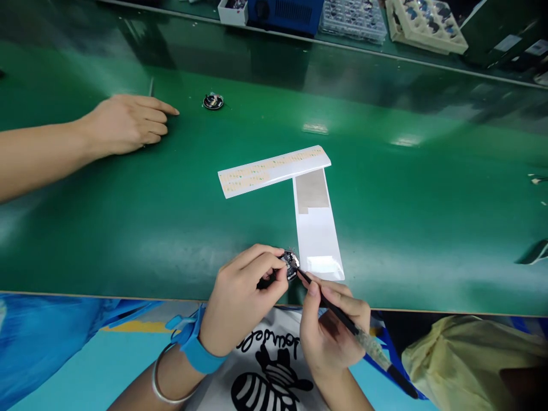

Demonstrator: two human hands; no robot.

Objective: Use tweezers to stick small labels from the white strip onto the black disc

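Near the bench's front edge, my left hand pinches a small round black electronic part between thumb and fingers. A blue band and a metal bangle circle that wrist. My right hand is closed around black tweezers, whose tips touch or hover just over the round part; I cannot tell which. Just right of the part lies a white sheet with grey backing. Its far end meets a white strip of small yellowish stickers. Details on the round part are too small to make out.
At the left, another person's hand rests on the green bench, near a second round part. Along the back shelf stand a white box, a blue device, a clear tray and a cream tray.
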